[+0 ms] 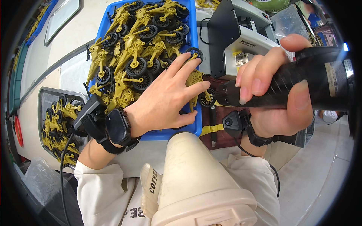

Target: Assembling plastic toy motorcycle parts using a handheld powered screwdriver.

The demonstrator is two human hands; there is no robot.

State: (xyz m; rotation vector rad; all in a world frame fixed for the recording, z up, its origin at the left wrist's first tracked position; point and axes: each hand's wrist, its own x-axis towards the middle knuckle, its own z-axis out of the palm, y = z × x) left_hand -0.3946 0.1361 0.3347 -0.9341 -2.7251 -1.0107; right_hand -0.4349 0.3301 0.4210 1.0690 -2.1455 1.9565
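Observation:
My left hand (167, 94) reaches across a blue tray (194, 22) heaped with yellow toy motorcycles with black spoked wheels. Its fingers are spread, and the fingertips rest on or just over a toy motorcycle (195, 77) at the tray's right edge. What lies under the palm is hidden. In my right hand (271, 83) is a thick black electric screwdriver (320, 81), held level with the fingers wrapped round it. The screwdriver's narrow end points left and appears close to the toy's lower wheel (207, 98); I cannot tell whether they touch.
A metal tray (44, 92) of similar toy motorcycles (60, 128) stands at the left. Beyond my right hand is a black-and-white machine (245, 41), with a dark red mat (211, 141) before it. A cable (63, 180) hangs from my left wrist. Another metal tray (62, 19) lies far left.

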